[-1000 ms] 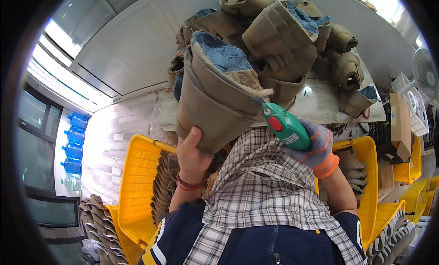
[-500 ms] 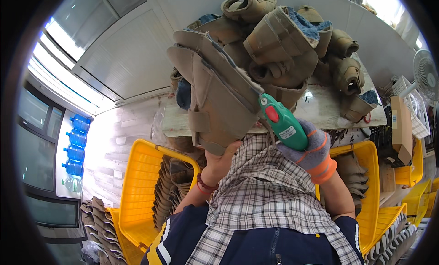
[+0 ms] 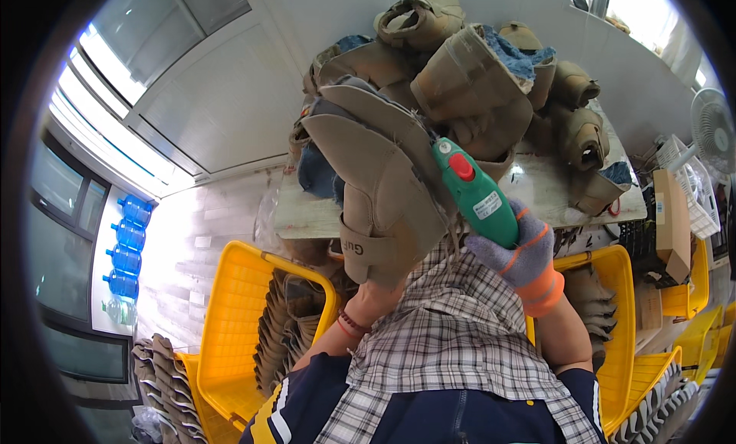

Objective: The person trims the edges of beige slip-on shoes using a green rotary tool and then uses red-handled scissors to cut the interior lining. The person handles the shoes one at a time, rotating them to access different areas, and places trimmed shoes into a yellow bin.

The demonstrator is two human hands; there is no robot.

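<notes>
My left hand (image 3: 379,294), bare with a bracelet on the wrist, grips the lower end of a tan boot upper (image 3: 383,191) from beneath. Its fingers are mostly hidden behind the upper, which has a strap across its side and a dark lining. In a grey and orange glove, my right hand (image 3: 521,252) wraps round a green handheld electric cutter (image 3: 479,195) with a red button. The cutter's tip meets the right edge of the upper, where loose fibres stick out; the blade itself is hidden there.
More boot uppers (image 3: 468,68), some lined in blue fleece, are heaped on the worktable (image 3: 537,191). Yellow baskets (image 3: 218,329) holding stacked pieces stand on both sides of me. A cardboard box (image 3: 671,222) and a fan (image 3: 711,129) are at right, blue water bottles (image 3: 134,233) at left.
The upper has turned and shifted slightly right and down, with its strap side facing up more. My left hand has moved right beneath it. The cutter stays close to the upper's edge.
</notes>
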